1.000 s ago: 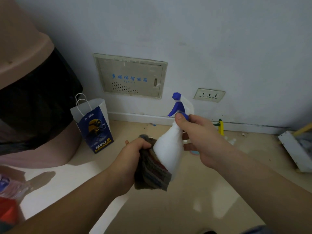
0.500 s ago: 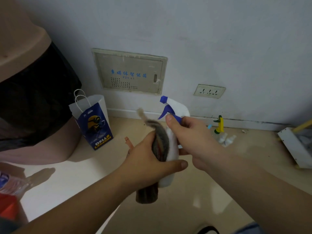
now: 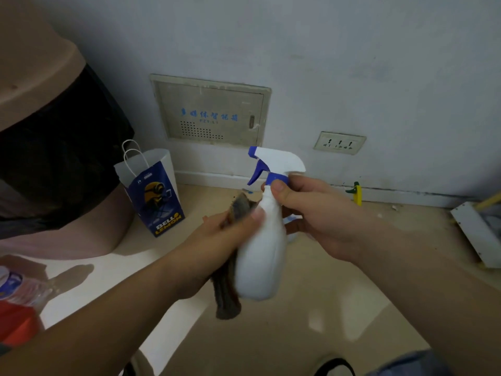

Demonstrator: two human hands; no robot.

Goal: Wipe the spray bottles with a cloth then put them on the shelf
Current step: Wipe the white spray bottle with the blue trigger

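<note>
A white spray bottle [image 3: 261, 256] with a blue trigger and collar hangs upright in mid-air at the centre of the head view. My right hand [image 3: 311, 213] grips it at the neck, just under the collar. My left hand [image 3: 217, 242] holds a dark grey-brown cloth [image 3: 226, 291] pressed against the bottle's left side, thumb across the front. The cloth's lower end dangles below the hand; its upper end sticks up behind the bottle.
A blue and white paper bag [image 3: 153, 191] stands on the floor by the wall. A large pink bin with a black liner [image 3: 54, 158] fills the left. A yellow toy [image 3: 357, 192] and a white dustpan [image 3: 477, 232] lie at the right.
The bottle has turned upright and its front now shows. My left hand with the cloth slid from wrapping the bottle's front round to its left side.
</note>
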